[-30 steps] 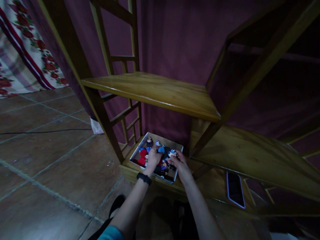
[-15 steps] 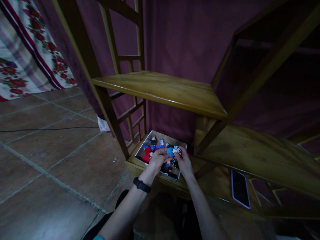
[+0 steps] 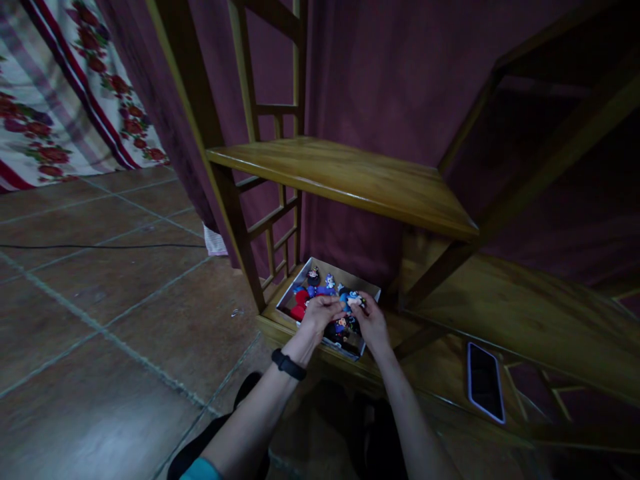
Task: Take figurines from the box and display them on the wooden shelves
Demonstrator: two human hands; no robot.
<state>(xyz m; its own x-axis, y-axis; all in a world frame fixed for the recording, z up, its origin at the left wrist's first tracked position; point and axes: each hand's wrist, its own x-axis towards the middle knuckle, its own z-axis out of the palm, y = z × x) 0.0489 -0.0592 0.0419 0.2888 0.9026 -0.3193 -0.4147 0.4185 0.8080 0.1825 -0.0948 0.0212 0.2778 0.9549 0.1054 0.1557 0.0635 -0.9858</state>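
Observation:
A shallow white cardboard box (image 3: 289, 298) holds several small toy figurines, among them a dark one (image 3: 313, 275), a white and purple one (image 3: 330, 281) and a red piece (image 3: 300, 305). Over the box, both hands close on one blue and white figurine (image 3: 354, 300). My left hand (image 3: 323, 315), with a black band (image 3: 289, 365) on its wrist, pinches the blue lower part. At the other end, my right hand (image 3: 371, 320) grips the white part between thumb and fingers. The fingers hide some of the figurine and of the box's contents.
The box stands on the low board of a wooden shelf unit, under a higher shelf (image 3: 340, 173). A phone with a pale purple edge (image 3: 486, 382) lies to the right. Behind hangs a purple curtain (image 3: 370, 87). A black cable (image 3: 110, 247) crosses the tiled floor.
The view has shifted slightly, so the shelf and box sit further right. Both hands keep hold of the figurine, which has turned a little, with less of its blue part showing.

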